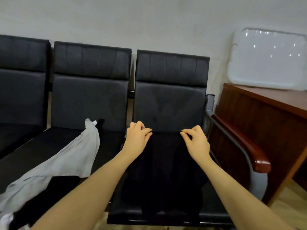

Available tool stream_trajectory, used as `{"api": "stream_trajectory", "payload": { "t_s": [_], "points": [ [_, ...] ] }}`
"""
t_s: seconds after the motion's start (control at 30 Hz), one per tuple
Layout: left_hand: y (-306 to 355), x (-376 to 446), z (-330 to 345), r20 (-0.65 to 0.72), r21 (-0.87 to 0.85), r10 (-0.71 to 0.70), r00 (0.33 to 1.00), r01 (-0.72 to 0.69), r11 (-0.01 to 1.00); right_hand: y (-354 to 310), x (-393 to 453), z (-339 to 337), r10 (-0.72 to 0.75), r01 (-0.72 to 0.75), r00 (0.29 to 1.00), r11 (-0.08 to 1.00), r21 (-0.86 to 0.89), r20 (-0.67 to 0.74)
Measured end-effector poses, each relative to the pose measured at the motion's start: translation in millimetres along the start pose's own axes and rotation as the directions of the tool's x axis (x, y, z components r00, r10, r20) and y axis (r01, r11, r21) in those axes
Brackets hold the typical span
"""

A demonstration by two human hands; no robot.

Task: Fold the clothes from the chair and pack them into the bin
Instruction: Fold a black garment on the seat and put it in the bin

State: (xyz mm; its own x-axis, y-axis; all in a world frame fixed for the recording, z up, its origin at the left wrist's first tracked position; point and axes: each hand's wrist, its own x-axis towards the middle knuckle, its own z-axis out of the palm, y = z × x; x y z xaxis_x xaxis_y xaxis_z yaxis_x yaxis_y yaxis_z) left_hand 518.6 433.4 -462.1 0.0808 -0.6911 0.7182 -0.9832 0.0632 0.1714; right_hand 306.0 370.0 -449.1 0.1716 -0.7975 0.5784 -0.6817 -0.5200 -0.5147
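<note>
A black garment (164, 166) lies spread flat on the seat of the rightmost black chair (171, 100). My left hand (137, 135) pinches its far edge near the left corner, at the base of the backrest. My right hand (196, 140) pinches the same far edge near the right corner. Across the middle chair's seat a light grey garment (66, 161) trails toward the lower left, over other dark clothing (49, 193). No bin body is in view.
Three joined black chairs stand against a pale wall. A wooden armrest (245, 146) ends the row on the right. Beside it stands a brown wooden desk (265, 113), with a clear plastic lid (269, 58) leaning on the wall above it.
</note>
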Motion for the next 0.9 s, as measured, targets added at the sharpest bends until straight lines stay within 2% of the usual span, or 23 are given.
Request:
{"api": "stream_trajectory", "payload": {
  "t_s": [0.07, 0.13, 0.3, 0.37, 0.57, 0.73, 0.9],
  "points": [
    [5, -5, 15, 0.256, 0.112, -0.121, 0.959, 0.095, 0.989, 11, -4, 15, 0.066, -0.064, 0.994, 0.998, -0.024, 0.09],
    [4, -13, 25, 0.433, 0.211, -0.18, 0.883, 0.095, 0.973, 20, -11, 30, 0.106, -0.104, 0.978, 0.994, -0.016, 0.179],
    [1, -42, 35, 0.63, 0.138, -0.099, 0.77, 0.015, 0.99, 34, -42, 47, 0.139, -0.139, 0.916, 0.99, -0.026, 0.377],
    [3, -56, 33, 0.67, 0.094, -0.074, 0.739, 0.015, 0.995, 37, -57, 49, 0.119, -0.12, 0.888, 0.992, -0.025, 0.445],
    [9, -94, 26, 0.735, -0.014, -0.015, 0.678, 0.037, 0.999, 46, -104, 52, 0.077, 0.057, 0.823, 0.974, -0.218, 0.563],
    [8, -121, 40, 0.732, -0.004, -0.073, 0.677, 0.112, 0.994, 52, -134, 60, 0.161, 0.024, 0.733, 0.965, -0.261, 0.661],
    [-4, -148, 60, 0.699, 0.06, -0.21, 0.683, 0.237, 0.97, 62, -141, 80, 0.207, -0.058, 0.711, 0.97, -0.237, 0.672]
  ]
}}
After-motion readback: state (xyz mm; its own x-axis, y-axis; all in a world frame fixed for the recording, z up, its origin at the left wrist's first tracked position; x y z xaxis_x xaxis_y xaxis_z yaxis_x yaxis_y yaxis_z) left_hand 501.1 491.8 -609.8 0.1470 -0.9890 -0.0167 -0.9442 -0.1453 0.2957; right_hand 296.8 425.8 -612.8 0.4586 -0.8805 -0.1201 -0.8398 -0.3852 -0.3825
